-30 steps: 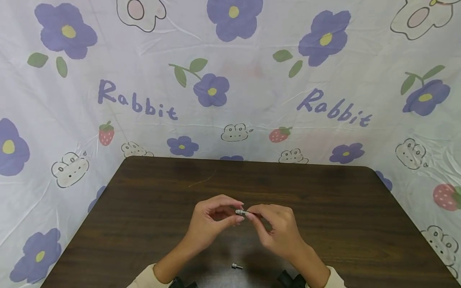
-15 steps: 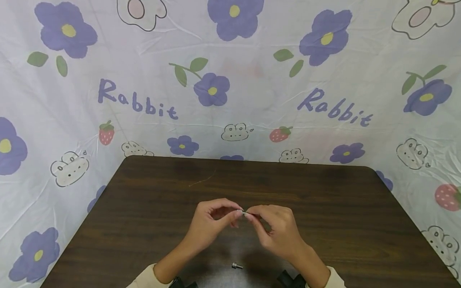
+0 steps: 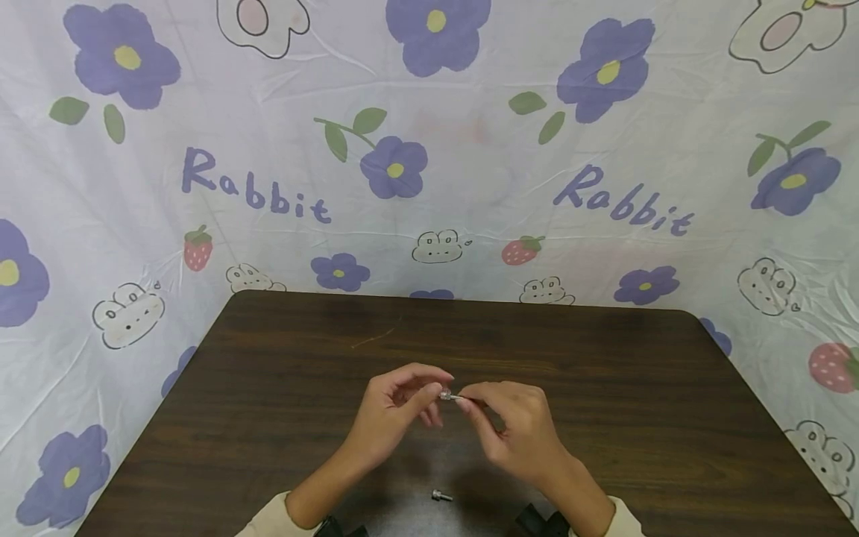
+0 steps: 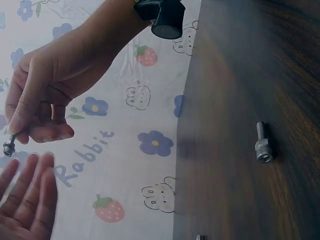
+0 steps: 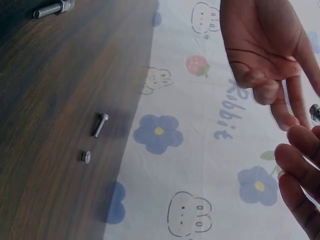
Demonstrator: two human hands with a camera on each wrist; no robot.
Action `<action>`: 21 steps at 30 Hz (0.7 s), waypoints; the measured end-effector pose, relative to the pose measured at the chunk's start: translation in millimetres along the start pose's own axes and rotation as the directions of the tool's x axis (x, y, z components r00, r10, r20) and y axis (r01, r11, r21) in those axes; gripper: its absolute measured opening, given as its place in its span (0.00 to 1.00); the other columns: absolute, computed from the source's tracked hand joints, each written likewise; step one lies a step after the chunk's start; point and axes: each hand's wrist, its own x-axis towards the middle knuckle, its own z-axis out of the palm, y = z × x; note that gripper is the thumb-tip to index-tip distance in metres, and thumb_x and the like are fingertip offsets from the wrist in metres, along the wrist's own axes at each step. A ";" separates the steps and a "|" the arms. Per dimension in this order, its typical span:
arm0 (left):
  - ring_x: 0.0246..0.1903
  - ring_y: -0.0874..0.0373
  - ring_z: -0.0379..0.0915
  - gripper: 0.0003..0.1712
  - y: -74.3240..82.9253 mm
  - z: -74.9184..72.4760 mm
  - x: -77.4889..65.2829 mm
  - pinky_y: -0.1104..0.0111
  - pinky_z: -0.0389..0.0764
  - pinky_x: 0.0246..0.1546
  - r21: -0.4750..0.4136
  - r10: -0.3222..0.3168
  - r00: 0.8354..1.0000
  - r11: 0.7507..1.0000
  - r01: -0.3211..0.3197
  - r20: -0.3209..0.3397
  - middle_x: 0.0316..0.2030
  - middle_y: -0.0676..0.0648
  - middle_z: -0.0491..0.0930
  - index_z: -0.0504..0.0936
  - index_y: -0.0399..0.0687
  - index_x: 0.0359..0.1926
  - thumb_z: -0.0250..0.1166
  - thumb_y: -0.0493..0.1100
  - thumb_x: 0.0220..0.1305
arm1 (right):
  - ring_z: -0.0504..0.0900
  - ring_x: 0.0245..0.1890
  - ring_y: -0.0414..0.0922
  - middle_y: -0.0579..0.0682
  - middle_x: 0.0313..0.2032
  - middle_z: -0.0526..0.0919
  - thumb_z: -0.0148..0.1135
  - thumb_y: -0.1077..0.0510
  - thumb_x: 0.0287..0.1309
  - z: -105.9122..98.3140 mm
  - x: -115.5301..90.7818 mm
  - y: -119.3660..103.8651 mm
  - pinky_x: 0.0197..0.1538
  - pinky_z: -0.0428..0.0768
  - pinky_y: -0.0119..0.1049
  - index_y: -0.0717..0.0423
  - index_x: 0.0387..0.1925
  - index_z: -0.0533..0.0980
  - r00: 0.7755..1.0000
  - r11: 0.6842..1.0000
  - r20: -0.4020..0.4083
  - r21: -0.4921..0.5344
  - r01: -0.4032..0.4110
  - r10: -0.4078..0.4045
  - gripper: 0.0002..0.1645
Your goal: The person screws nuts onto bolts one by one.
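In the head view my right hand (image 3: 517, 425) pinches the shank of a small silver socket-head screw (image 3: 446, 394) between thumb and index finger. The screw lies almost level, its knurled head toward the left. My left hand (image 3: 396, 414) is at that head, thumb tip right beside it, with the index finger arched above and the other fingers loosely bent. The left wrist view has the screw (image 4: 9, 149) at the far left, head down, over the left fingertips. A second screw (image 3: 441, 496) lies on the table nearer the body, between the forearms.
The dark wooden table (image 3: 302, 343) ends at a flowered cloth (image 3: 470, 186). In the right wrist view a slim screw (image 5: 101, 125) and a small round metal piece (image 5: 85, 157) lie on the table. Black gear (image 3: 543, 520) sits at the wrists.
Half a second ago the left thumb and index finger closed over the screw head; they have since parted, and the head shows again. The right hand stays in place with its pinch.
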 end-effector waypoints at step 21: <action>0.23 0.46 0.83 0.06 4.1 -8.1 1.8 0.57 0.88 0.28 0.015 0.052 0.998 0.999 -0.051 -0.027 0.32 0.41 0.86 0.88 0.36 0.42 0.70 0.32 0.64 | 0.86 0.25 0.39 0.47 0.29 0.88 0.61 0.56 0.72 -1.5 -1.0 4.4 0.30 0.85 0.29 0.57 0.36 0.84 0.993 0.995 0.079 0.033 -0.090 0.087 0.11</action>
